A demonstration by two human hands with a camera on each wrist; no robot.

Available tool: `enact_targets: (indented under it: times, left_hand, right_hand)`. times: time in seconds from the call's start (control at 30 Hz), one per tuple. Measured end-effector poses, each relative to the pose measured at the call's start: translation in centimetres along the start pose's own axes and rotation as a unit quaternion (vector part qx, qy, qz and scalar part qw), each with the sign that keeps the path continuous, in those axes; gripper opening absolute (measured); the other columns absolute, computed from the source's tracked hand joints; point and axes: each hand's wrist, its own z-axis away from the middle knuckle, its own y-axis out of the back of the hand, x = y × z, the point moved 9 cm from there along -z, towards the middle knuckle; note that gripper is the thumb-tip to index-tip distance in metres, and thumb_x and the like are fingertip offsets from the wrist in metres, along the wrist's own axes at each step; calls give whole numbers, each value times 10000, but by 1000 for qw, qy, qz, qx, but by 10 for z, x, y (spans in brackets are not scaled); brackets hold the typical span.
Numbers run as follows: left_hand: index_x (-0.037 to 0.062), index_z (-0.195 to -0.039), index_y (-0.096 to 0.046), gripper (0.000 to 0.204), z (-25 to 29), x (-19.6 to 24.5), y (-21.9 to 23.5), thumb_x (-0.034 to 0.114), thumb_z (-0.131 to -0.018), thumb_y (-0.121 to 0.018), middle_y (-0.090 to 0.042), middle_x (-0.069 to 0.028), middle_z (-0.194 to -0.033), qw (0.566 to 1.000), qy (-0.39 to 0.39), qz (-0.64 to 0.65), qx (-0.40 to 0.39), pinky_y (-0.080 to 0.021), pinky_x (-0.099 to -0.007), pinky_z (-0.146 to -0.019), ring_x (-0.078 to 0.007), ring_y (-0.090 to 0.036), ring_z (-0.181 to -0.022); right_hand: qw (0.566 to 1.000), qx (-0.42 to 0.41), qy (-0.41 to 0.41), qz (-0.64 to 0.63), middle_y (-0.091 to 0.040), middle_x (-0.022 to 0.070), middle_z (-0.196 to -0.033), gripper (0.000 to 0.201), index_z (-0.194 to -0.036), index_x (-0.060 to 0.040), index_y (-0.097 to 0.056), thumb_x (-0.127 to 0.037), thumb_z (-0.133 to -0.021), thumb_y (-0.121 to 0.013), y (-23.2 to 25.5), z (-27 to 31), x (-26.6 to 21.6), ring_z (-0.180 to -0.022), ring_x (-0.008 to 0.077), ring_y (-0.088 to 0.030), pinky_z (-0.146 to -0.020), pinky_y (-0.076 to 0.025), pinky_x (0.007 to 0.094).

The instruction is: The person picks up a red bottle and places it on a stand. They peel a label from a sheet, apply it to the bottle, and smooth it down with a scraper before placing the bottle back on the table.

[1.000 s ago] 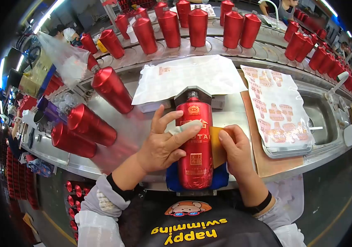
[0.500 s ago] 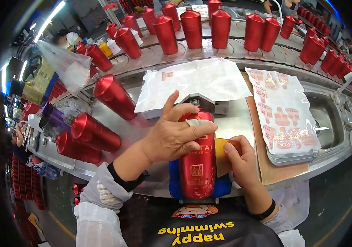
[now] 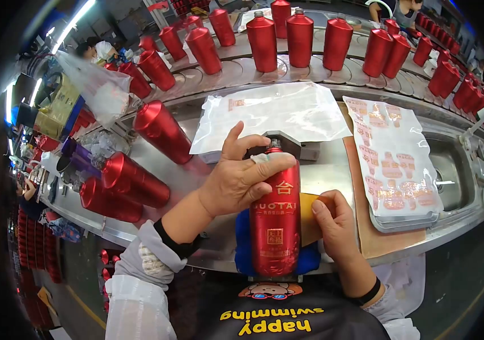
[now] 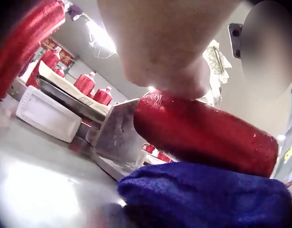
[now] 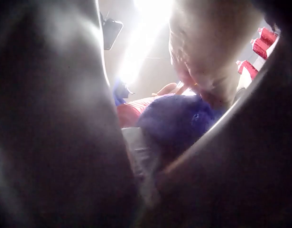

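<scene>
Three bottles [image 3: 134, 180] stand left in head view; the left hand [image 3: 228, 184], fingers spread, partly covers the red bottle [image 3: 275, 241] on blue cloth [image 3: 243, 235]; the right hand [image 3: 337, 226] pinches yellow card [image 3: 309, 220]. Left wrist: bottle partly hidden. Right wrist: dark shapes [image 5: 51, 128] block most.

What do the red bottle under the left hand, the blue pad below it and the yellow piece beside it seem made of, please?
Red bottle: perhaps glass or metal, with a glossy metallic coating, judging by its bright highlights.
Blue pad: probably towelling, given its matte, fuzzy surface.
Yellow piece: plastic or card, I cannot tell; it looks thin and flat.
</scene>
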Motion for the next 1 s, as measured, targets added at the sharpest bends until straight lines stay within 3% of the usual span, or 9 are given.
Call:
enact_targets:
  times: [0.2,0.3,0.37,0.4,0.43,0.5,0.67,0.9,1.0]
  left_hand:
    - [107,-1413,-512,584,26,-10,4,510,-1010,-383,-660,-84,-1194,994,104,25,38,-156,-542,-1155,-339,-435,-1276]
    - [67,-1424,-486,603,44,-8,2,496,-1012,-390,-580,-110,-1338,984,156,60,68,-191,-549,-1140,-361,-406,-1316]
    - [46,-1422,-481,614,55,-3,1,494,-1011,-396,-522,-114,-1414,975,194,80,76,-208,-548,-1133,-371,-386,-1341]
    - [38,-1425,-473,625,59,1,4,498,-1010,-395,-557,-108,-1380,977,189,65,81,-195,-537,-1143,-373,-365,-1365]
    - [47,-1427,-475,625,60,6,5,503,-1008,-394,-569,-101,-1367,981,175,51,72,-191,-534,-1147,-372,-364,-1366]
    - [65,-1430,-477,625,59,15,9,515,-1006,-392,-591,-88,-1342,987,148,20,55,-182,-528,-1153,-370,-362,-1368]
    - [167,-1389,-532,562,28,15,1,535,-989,-386,-689,-52,-1150,1000,10,-2,3,-125,-552,-1174,-321,-416,-1324]
    - [160,-1327,-600,530,-2,-2,-5,513,-1010,-365,-710,-45,-931,1000,-12,-15,-23,-80,-526,-1193,-281,-441,-1251]
    - [196,-1298,-623,509,11,14,-4,526,-991,-385,-698,0,-1057,1000,-14,-22,1,-69,-529,-1198,-250,-462,-1223]
  right_hand:
    - [991,-18,75,109,-649,44,-786,163,-954,5,-581,-138,-928,-654,-8,-5,-52,-693,81,-566,-626,-469,252]
    - [939,-206,142,236,-656,35,-833,130,-995,-4,-601,-84,-913,-663,-55,-22,-92,-762,68,-599,-682,-484,230]
    - [928,-171,148,297,-625,119,-745,186,-885,12,-613,-160,-874,-686,-63,-54,-93,-661,176,-610,-614,-481,320]
    - [894,-117,228,368,-655,77,-782,148,-996,7,-609,-88,-895,-660,-58,-70,-102,-710,97,-612,-648,-490,259]
    - [895,-50,220,385,-659,63,-800,145,-985,9,-604,-112,-916,-643,-51,-78,-113,-736,90,-605,-661,-487,254]
    - [934,-106,161,302,-655,46,-821,144,-980,7,-598,-122,-926,-635,-55,-77,-110,-764,87,-602,-676,-480,245]
    - [975,-18,119,186,-673,50,-857,143,-979,8,-617,-116,-918,-652,-20,-67,-83,-797,89,-623,-708,-495,239]
    - [989,13,91,115,-683,47,-901,132,-1008,5,-604,-88,-926,-652,4,-37,-68,-830,76,-624,-732,-496,224]
    - [985,13,98,144,-685,51,-917,132,-1011,7,-598,-83,-928,-649,8,-35,-74,-838,72,-622,-735,-496,221]
